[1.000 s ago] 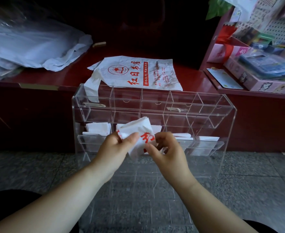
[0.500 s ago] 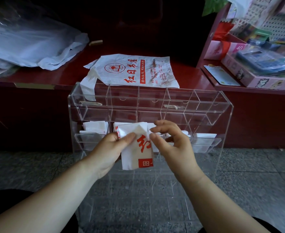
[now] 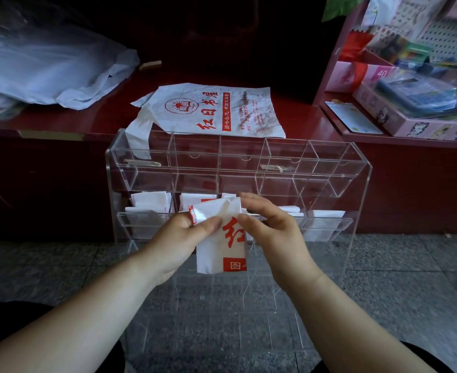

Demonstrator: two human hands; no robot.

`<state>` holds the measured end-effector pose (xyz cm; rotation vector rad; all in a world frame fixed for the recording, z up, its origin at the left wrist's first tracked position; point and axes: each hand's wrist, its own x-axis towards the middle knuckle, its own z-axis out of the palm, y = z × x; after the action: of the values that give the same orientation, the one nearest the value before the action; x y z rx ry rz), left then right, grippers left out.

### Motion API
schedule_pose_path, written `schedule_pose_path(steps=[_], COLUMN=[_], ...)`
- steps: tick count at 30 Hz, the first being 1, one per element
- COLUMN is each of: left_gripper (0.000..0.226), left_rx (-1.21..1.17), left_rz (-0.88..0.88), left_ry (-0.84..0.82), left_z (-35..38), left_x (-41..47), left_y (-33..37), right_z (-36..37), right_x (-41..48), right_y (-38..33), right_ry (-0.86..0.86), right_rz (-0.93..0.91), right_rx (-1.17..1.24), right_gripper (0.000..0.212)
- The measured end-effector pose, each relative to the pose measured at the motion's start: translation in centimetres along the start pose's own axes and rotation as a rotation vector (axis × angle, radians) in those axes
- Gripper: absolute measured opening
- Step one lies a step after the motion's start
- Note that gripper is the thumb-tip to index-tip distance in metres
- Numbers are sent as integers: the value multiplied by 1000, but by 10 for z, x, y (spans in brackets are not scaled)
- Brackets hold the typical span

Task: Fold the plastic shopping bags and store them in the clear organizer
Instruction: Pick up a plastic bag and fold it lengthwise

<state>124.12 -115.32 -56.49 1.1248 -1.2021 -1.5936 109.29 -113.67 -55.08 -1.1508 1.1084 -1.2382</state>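
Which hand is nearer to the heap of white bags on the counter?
Left. The left hand is in front and right of the heap; the right hand lies farther right.

It looked like a small shop: a red counter (image 3: 60,122), boxed stationery goods (image 3: 421,109) displayed beside a pegboard (image 3: 448,30).

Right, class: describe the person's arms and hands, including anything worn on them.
Both forearms are bare, with no sleeves reaching into view. The left hand and right hand wear no gloves, rings, watch or bracelets that show. The visible thumbnails look short and unpainted. Dark clothing shows only at the bottom corners.
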Motion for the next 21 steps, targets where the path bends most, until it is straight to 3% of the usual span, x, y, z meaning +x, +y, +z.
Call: schedule_pose_path(steps=[6,9,12,13,15,18,21], left_gripper=[22,15,8,19,34,26,27], left_rx=[-18,22,110,154,273,553,570], left_rz=[14,43,45,61,144,300,368], left_ry=[4,-35,-52,-44,39,138,192], left_z=[-1,3,1,0,-1,1,1], left_x=[-1,-3,-3,-3,-3,0,2], left_y=[2,2,1,2,3,5,5], right_z=[-3,5,8,8,8,10,12], right_x=[1,-2,-2,-1,-1,-2,-3], right_y=[2,5,9,8,8,11,10], right_ry=[-15,-69,-11,-1,-29,-130,-246], right_rz=[77,52,-1,-4,1,23,143], right_rx=[-47,-254,-408,-442,-506,-550,-473], right_gripper=[22,9,29,32,33,28,20])
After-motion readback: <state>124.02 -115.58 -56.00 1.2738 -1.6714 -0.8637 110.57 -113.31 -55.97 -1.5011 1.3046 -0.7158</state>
